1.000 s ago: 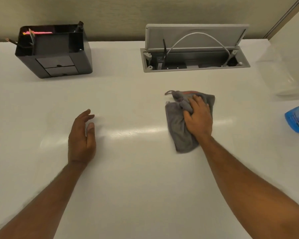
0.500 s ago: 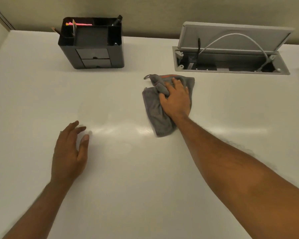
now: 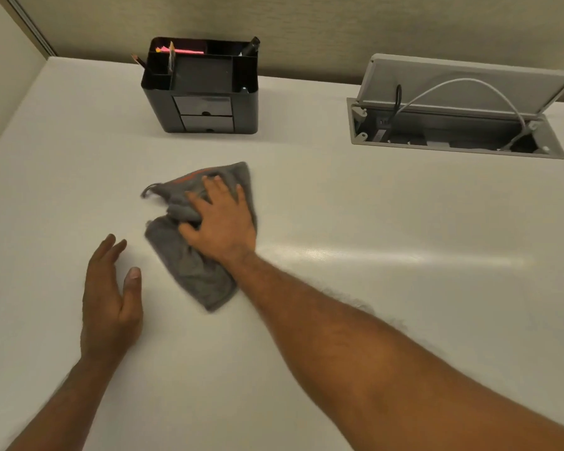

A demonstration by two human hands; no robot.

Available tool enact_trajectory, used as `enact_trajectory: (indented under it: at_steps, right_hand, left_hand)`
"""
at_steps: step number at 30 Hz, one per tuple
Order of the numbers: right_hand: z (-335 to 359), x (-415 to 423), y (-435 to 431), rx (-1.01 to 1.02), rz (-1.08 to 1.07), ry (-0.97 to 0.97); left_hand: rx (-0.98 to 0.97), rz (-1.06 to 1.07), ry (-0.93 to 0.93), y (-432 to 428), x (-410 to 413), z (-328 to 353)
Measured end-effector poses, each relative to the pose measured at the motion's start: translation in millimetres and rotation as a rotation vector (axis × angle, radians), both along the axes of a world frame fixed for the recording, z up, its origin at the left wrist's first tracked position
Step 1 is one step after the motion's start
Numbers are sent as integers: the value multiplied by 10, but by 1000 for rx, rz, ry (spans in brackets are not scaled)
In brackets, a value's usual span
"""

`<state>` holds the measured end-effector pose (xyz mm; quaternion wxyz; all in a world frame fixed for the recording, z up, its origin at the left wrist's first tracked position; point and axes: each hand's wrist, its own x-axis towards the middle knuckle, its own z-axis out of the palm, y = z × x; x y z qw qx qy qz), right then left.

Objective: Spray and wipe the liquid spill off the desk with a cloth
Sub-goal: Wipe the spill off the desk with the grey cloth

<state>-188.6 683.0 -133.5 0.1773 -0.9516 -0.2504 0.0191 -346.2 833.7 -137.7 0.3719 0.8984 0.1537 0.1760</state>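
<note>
A crumpled grey cloth [image 3: 189, 271] with orange stitching lies on the white desk [image 3: 372, 320], left of centre. My right hand [image 3: 223, 222] lies on top of it, fingers spread, and pinches a bunched fold between thumb and index finger. My left hand [image 3: 111, 301] rests on its edge on the desk just left of the cloth, fingers straight, holding nothing. A glossy streak [image 3: 388, 255] runs across the desk to the right of the cloth. No standing liquid is plain to see. No spray bottle is in view.
A black desk organiser [image 3: 205, 105] with drawers, pens and pink notes stands at the back, behind the cloth. An open grey cable hatch [image 3: 453, 138] with a white and a black cable sits in the desk at the back right. A wall panel borders the desk's left side.
My right hand has slid the cloth leftward across the desk, toward my left hand. The view has swung left, so the blue spray bottle has dropped out of frame. My left hand stays put.
</note>
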Motion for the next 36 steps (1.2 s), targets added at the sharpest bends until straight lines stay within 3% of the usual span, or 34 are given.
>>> enact_trajectory:
  at_steps: [9,17,29,36]
  right_hand:
    - [-52,-1043,-509,174,166,12]
    - [-75,-1502,-1352,136,91,35]
    - [3,-1810,-2894,117,-245,47]
    - [71,-1458,-3166,126,-466,14]
  left_hand:
    - [35,-52,-9,-26,-15,-7]
    - [321,-119,187,-90,30,-19]
    - [359,-130,330,-518,43,175]
    - [416,-344,285,-1249,99,63]
